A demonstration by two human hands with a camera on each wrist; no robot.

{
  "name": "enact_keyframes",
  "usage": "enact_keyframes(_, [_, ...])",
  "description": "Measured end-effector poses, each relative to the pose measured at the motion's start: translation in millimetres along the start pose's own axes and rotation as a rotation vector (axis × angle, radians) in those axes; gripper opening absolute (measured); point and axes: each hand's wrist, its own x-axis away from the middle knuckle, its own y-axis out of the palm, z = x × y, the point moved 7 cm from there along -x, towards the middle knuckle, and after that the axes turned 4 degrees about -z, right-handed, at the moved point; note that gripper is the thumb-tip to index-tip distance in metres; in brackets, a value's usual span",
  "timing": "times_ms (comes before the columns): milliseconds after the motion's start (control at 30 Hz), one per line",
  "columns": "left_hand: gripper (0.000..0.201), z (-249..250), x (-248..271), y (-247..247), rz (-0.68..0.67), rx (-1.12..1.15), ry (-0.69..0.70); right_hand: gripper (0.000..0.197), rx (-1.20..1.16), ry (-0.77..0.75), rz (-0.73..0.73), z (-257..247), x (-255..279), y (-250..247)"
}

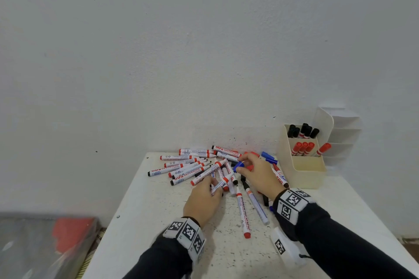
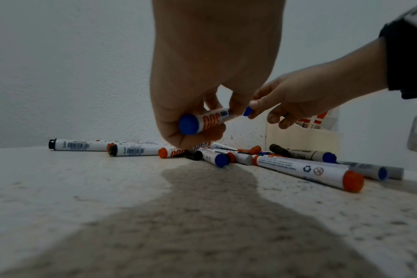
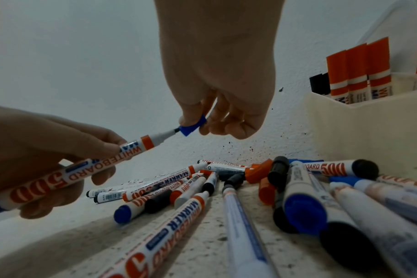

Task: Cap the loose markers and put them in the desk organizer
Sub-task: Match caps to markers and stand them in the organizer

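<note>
My left hand (image 1: pixel 213 186) grips an uncapped whiteboard marker (image 3: pixel 83 169) with a blue end plug, held just above the pile. My right hand (image 1: pixel 243 165) pinches a blue cap (image 3: pixel 193 125) between thumb and fingers. The marker's dark tip is at the cap's mouth. From the left wrist, the same marker (image 2: pixel 207 120) points away toward the cap (image 2: pixel 247 111). Several loose markers (image 1: pixel 188 165) and caps in red, black and blue lie scattered on the white speckled table (image 1: pixel 158 222). The cream desk organizer (image 1: pixel 303 174) stands at the back right, with black-capped and red-capped markers upright in it.
A white tiered tray section (image 1: pixel 340 133) rises behind the organizer, against the wall. Two markers (image 1: pixel 249 210) lie lengthwise between my wrists. The table's left edge (image 1: pixel 118 215) drops to a grey and red object (image 1: pixel 56 240) on the floor.
</note>
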Motion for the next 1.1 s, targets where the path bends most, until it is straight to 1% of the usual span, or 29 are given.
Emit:
enact_keyframes(33, [0.009,0,0,0,0.001,0.006,0.003,0.017,-0.015,-0.001,-0.032,-1,1,3])
enact_keyframes(133, [0.012,-1,0,1,-0.003,0.028,0.002,0.020,0.044,0.013,-0.108,-2,2,12])
enact_keyframes(267, [0.021,4,1,5,0.000,0.026,0.036,0.023,-0.017,0.065,-0.110,2,2,14])
enact_keyframes(333, [0.025,9,3,9,-0.004,-0.022,0.071,0.023,-0.069,0.080,-0.107,3,3,14])
enact_keyframes(400, [0.024,12,2,14,-0.017,-0.049,0.078,0.022,-0.138,0.077,-0.117,4,4,15])
enact_keyframes(467, [0.025,13,1,17,-0.037,0.013,0.046,0.019,-0.215,0.087,-0.150,3,5,16])
enact_keyframes(600, [0.034,17,3,22,-0.108,0.248,-0.041,0.020,-0.346,0.092,-0.209,2,7,16])
enact_keyframes(733, [0.039,16,9,32,-0.217,0.365,-0.127,0.022,-0.390,0.086,-0.264,1,12,15])
enact_keyframes(800, [0.040,17,11,36,-0.277,0.416,-0.149,0.023,-0.440,0.079,-0.292,2,15,13])
enact_keyframes(867, [0.041,18,11,40,-0.308,0.441,-0.158,0.024,-0.454,0.072,-0.317,4,15,11])
enact_keyframes(933, [0.043,21,10,43,-0.308,0.489,-0.157,0.024,-0.472,0.072,-0.302,4,14,8])
enact_keyframes(1000, [0.046,30,9,46,-0.282,0.534,-0.116,0.024,-0.478,0.077,-0.248,1,12,3])
enact_keyframes(1100, [0.050,41,3,49,-0.200,0.409,-0.033,0.022,-0.383,0.042,-0.134,-10,9,-15])
